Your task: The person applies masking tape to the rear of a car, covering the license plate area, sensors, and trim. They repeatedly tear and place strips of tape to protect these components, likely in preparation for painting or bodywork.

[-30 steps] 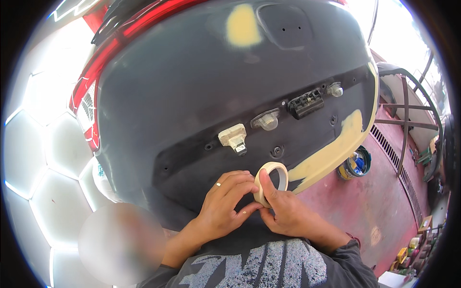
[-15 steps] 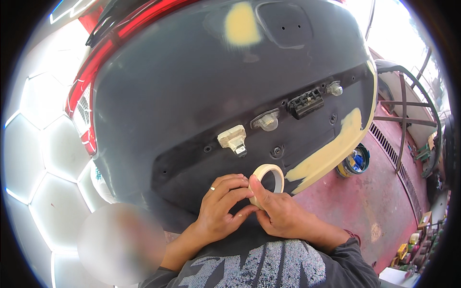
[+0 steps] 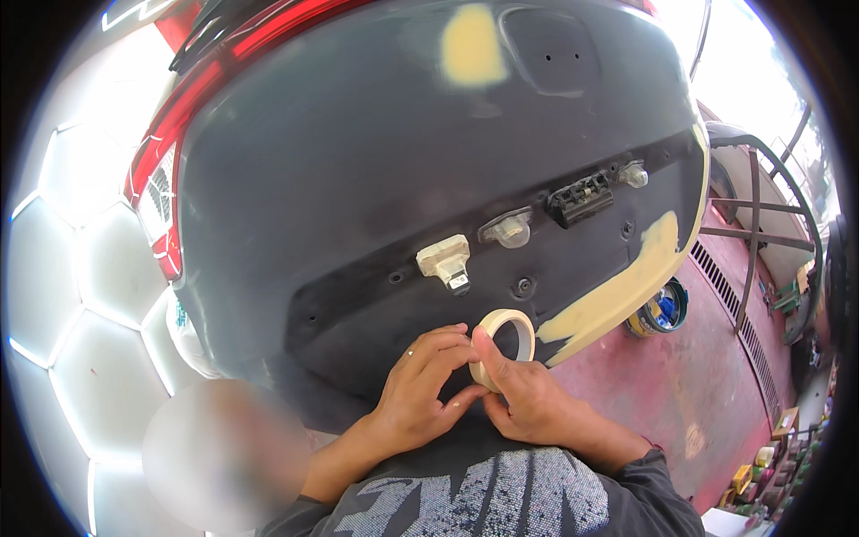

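A roll of beige masking tape (image 3: 495,320) is held upright in front of a dark grey car tailgate (image 3: 358,170). My right hand (image 3: 541,400) grips its near side, thumb lying along the outer face. From the left, my left hand (image 3: 425,385) has its fingertips and thumb closed against the roll's edge; any loose tape end there is too small to make out. Just beyond the roll, the recessed strip carries a part wrapped in beige tape (image 3: 445,256), a clear lamp (image 3: 512,229), a black handle unit (image 3: 580,200) and a second lamp (image 3: 633,174).
Beige filler covers the tailgate's lower right corner (image 3: 617,295) and an upper patch (image 3: 472,45). Red tail light (image 3: 161,179) at left. A bucket (image 3: 660,309) stands on the reddish floor, near a drain grate (image 3: 729,282) and a metal frame (image 3: 754,224). A blurred round shape (image 3: 224,456) sits lower left.
The view has shifted slightly, so the tailgate appears a little further right and lower. Both hands stay on the tape roll in nearly the same pose.
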The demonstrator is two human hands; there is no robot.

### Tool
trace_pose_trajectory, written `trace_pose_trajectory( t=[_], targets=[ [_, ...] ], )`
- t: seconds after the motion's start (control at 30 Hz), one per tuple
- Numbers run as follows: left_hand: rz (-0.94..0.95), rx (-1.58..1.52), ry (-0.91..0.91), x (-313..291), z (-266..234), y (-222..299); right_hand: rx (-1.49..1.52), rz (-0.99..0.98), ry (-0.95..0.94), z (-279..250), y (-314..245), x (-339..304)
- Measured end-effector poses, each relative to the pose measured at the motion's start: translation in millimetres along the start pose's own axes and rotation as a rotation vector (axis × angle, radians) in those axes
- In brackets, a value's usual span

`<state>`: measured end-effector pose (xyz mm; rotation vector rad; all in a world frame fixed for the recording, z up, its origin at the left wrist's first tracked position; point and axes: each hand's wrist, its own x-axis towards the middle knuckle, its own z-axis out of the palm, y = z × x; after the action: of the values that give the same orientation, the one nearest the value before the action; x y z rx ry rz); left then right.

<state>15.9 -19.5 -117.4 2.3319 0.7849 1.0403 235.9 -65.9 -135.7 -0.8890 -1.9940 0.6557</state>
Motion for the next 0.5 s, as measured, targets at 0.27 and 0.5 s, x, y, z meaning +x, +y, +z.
trace_pose_trajectory(
  t=[0.27, 0.5],
  targets=[
    [0.002, 0.037, 0.005, 11, -17, 3, 0.013, -0.029, 0.01, -4, -1, 6],
    [0.004, -0.009, 0.006, 8, -15, -3, -0.007, -0.023, -0.016, -6, -4, 12]
  ],
)
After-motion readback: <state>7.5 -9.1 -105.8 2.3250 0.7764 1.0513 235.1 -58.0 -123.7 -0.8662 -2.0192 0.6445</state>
